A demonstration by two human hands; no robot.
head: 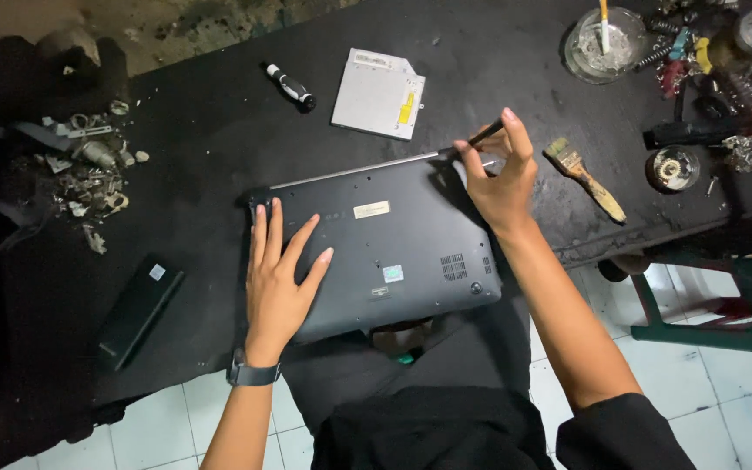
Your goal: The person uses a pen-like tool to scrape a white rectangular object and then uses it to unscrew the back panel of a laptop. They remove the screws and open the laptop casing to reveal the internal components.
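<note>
Left hand [278,280] flat, grip wide, fingers spread on the upturned dark laptop [393,252] near the table's [219,148] front edge. Right hand [500,174] at the laptop's far right corner, grip narrow around a thin dark tool [479,137]. Beyond: silver optical drive [379,93], screwdriver [289,86], paintbrush [587,178] to the right.
</note>
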